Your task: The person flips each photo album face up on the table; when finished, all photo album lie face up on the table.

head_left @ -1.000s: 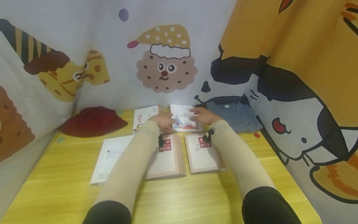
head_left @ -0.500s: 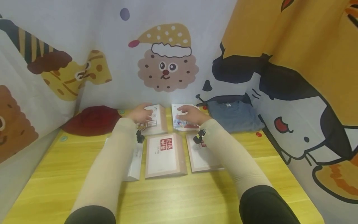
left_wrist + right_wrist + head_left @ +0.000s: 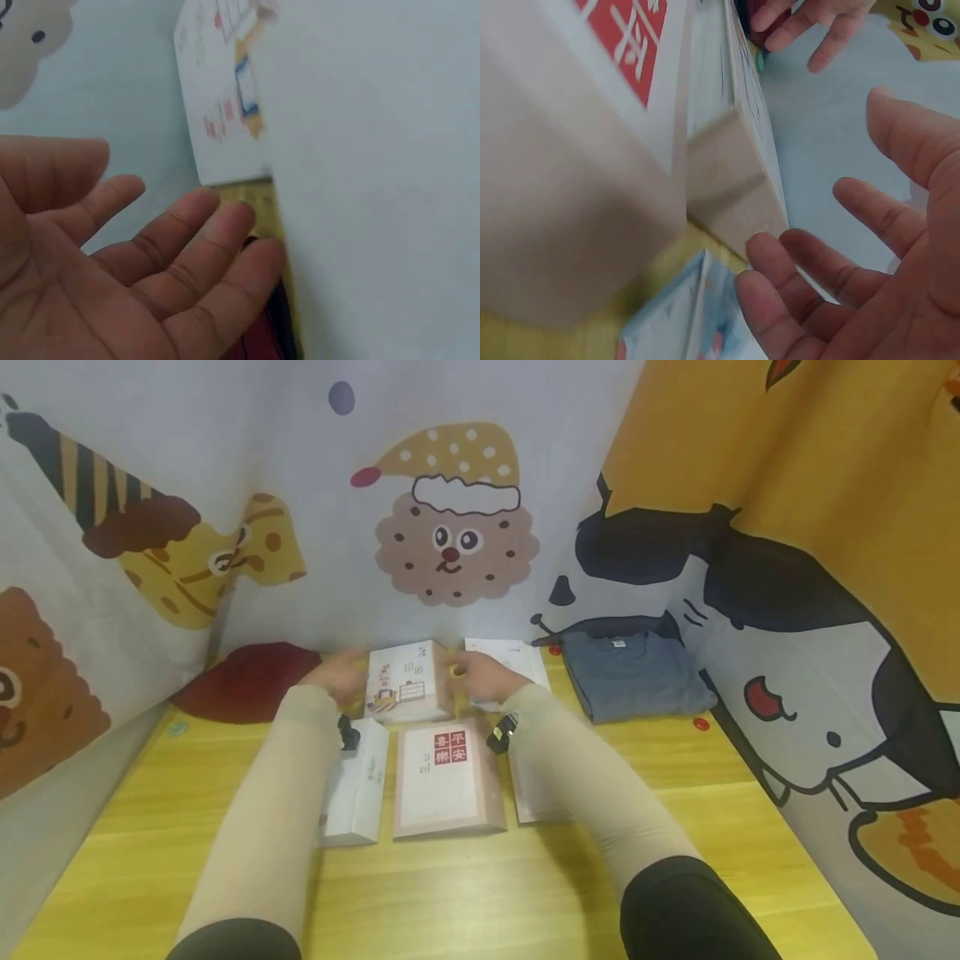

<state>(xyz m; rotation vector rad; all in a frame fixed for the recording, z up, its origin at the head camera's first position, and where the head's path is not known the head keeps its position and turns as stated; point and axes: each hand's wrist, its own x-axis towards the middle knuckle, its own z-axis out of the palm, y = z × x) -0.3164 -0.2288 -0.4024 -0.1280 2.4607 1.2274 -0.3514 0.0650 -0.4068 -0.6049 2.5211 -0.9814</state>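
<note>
A white book (image 3: 401, 681) with a little house drawn on it lies flat in the back row on the yellow bench (image 3: 480, 902). Its long side runs away from the person, toward the curtain (image 3: 285, 460). The house is at the near end, and the pale brown side faces right. The left hand (image 3: 341, 677) is at the book's left side, and the right hand (image 3: 483, 675) is at its right side. The fingers of both hands are spread and loose, so each grip is let go. I can't tell if any finger touches the book. The right hand is over another white book (image 3: 521, 653). Just in front is a book with a red square (image 3: 442, 785). A dark red hat (image 3: 247, 683) sits far left, and a folded blue shirt (image 3: 633, 677) sits on the right.
</note>
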